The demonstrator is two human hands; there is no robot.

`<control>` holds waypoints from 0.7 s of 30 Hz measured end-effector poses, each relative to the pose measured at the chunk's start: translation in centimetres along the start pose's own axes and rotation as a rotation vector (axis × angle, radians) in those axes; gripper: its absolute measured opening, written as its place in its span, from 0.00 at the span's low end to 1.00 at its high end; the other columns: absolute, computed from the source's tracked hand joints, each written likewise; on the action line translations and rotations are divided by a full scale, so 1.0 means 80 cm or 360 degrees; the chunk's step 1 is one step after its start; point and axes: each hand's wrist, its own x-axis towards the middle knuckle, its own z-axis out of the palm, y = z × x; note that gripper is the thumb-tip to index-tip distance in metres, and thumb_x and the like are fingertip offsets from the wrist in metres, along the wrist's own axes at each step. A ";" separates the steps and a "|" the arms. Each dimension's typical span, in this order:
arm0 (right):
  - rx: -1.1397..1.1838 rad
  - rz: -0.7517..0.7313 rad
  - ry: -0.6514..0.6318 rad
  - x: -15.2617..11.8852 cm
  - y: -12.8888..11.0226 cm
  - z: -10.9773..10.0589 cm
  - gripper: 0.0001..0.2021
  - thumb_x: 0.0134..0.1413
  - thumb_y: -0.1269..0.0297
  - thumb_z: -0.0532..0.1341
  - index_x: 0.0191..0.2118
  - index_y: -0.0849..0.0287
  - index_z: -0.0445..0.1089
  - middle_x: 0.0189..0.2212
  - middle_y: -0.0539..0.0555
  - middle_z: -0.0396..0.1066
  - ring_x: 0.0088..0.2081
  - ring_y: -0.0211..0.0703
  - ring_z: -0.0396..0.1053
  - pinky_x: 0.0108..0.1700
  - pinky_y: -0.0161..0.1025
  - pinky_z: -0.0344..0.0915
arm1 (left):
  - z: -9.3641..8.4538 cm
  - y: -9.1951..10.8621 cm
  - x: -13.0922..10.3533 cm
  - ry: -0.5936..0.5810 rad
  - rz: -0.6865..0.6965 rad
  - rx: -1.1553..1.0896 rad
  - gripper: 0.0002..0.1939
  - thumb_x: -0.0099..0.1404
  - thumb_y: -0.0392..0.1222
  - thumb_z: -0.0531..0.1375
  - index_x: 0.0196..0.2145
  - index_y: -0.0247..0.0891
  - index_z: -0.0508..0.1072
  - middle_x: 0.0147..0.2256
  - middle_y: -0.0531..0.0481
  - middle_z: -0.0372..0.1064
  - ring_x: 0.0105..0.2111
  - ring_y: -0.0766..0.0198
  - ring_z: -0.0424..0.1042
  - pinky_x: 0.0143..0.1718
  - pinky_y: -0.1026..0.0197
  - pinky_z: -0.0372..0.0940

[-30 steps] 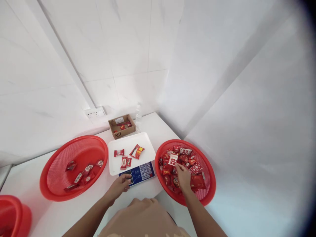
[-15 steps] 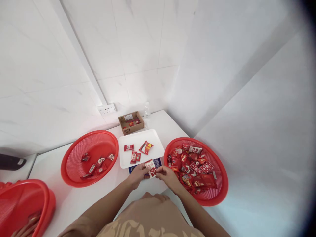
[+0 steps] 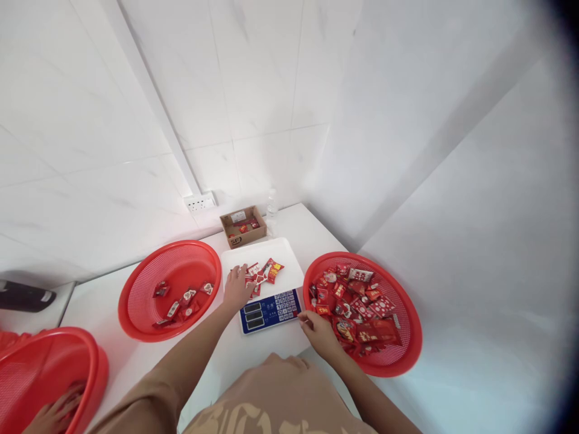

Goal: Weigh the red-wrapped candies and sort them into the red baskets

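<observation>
My left hand (image 3: 237, 288) is over the white tray (image 3: 289, 272) of a digital scale, fingers spread above small red wrapped packets and partly covering them. Just right of its fingertips lies a white-and-red packet (image 3: 257, 274) with heart shapes, touching a red-and-yellow packet (image 3: 274, 270). My right hand (image 3: 318, 333) hovers by the lower right corner of the scale's blue keypad panel (image 3: 270, 311), close to the left rim of a red basket (image 3: 409, 337). Its fingers are loosely bent and apart, with nothing in them. That basket holds a heap of red wrapped packets (image 3: 355, 307).
Left of the scale stands another red basket (image 3: 149, 271) with several packets. At the lower left, another person's hand (image 3: 56, 413) reaches into a third red basket (image 3: 93, 361). Behind the tray are a cardboard box (image 3: 243, 227) and a clear bottle (image 3: 271, 205) against the wall.
The white-and-red packet, held between both hands before, now lies on the tray. My left hand has moved forward onto the tray; my right hand has drawn right, uncovering the scale's panel.
</observation>
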 end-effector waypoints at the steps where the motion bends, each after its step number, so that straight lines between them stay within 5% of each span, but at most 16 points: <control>1: -0.0029 -0.0025 -0.0010 -0.002 0.000 -0.001 0.11 0.47 0.63 0.53 0.35 0.58 0.70 0.33 0.55 0.73 0.32 0.43 0.70 0.39 0.41 0.66 | 0.003 -0.006 0.001 -0.0002 0.0062 0.0228 0.34 0.57 0.45 0.59 0.59 0.38 0.57 0.63 0.38 0.45 0.63 0.46 0.42 0.61 0.46 0.42; 6: -0.0112 -0.0059 -0.0055 -0.009 -0.003 -0.005 0.12 0.48 0.64 0.52 0.35 0.59 0.70 0.33 0.55 0.73 0.34 0.44 0.70 0.40 0.41 0.65 | 0.022 -0.026 0.010 -0.0029 0.0077 0.0836 0.41 0.58 0.58 0.55 0.63 0.39 0.48 0.65 0.38 0.37 0.64 0.43 0.35 0.60 0.41 0.39; 15: 0.0015 0.0071 -0.0035 -0.011 -0.003 -0.010 0.12 0.47 0.61 0.54 0.35 0.58 0.70 0.31 0.53 0.74 0.33 0.43 0.70 0.38 0.40 0.66 | 0.050 -0.006 0.020 -0.0059 0.0388 0.0844 0.37 0.60 0.61 0.51 0.63 0.46 0.49 0.66 0.41 0.37 0.64 0.43 0.35 0.59 0.37 0.38; 21: -0.0012 0.0087 -0.0018 -0.015 0.004 -0.012 0.13 0.46 0.60 0.54 0.35 0.58 0.71 0.31 0.54 0.74 0.34 0.45 0.70 0.40 0.42 0.65 | 0.054 0.006 0.022 -0.0352 0.0607 0.0910 0.35 0.61 0.59 0.50 0.63 0.52 0.46 0.64 0.45 0.45 0.63 0.42 0.41 0.56 0.27 0.32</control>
